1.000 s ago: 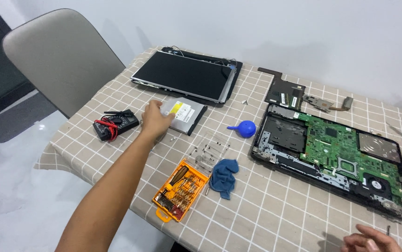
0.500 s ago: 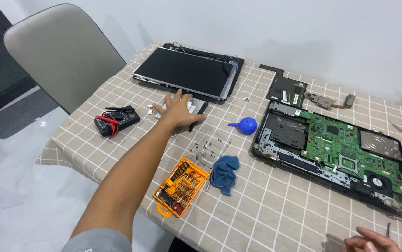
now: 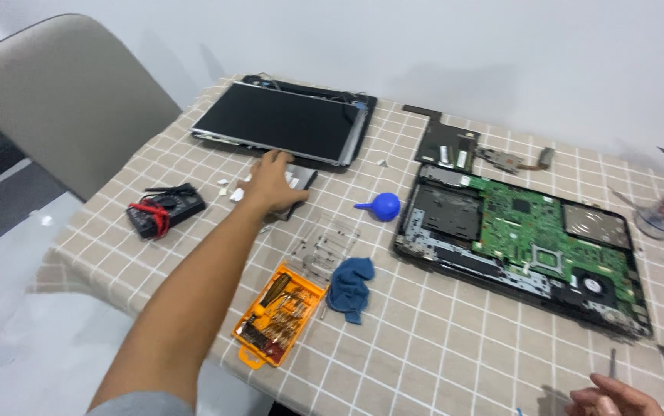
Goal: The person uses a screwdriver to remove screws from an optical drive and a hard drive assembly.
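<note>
left hand [image 3: 270,183] lies spread flat, hiding most of the flat silver drive [image 3: 299,183]; right hand [image 3: 609,397] cut off, pose unclear.

Looks like a home dining spot turned repair bench: checked cloth over the table [image 3: 455,362], padded grey chair [image 3: 54,100] at upper left, plain white wall behind. Strewn with an opened laptop base [image 3: 524,239] at right, a detached screen panel [image 3: 278,119] at top, an orange screwdriver kit [image 3: 278,314] at lower centre.

Plain white wall [image 3: 501,46] behind the table [image 3: 463,362], w/ soft shadows on it; light is even, no window in view. Table wears a beige checked cloth w/ white grid lines. Grey upholstered chair [image 3: 54,92] stands at the far-left corner, over pale glossy floor [image 3: 23,339] w/ dark area top left.
</note>
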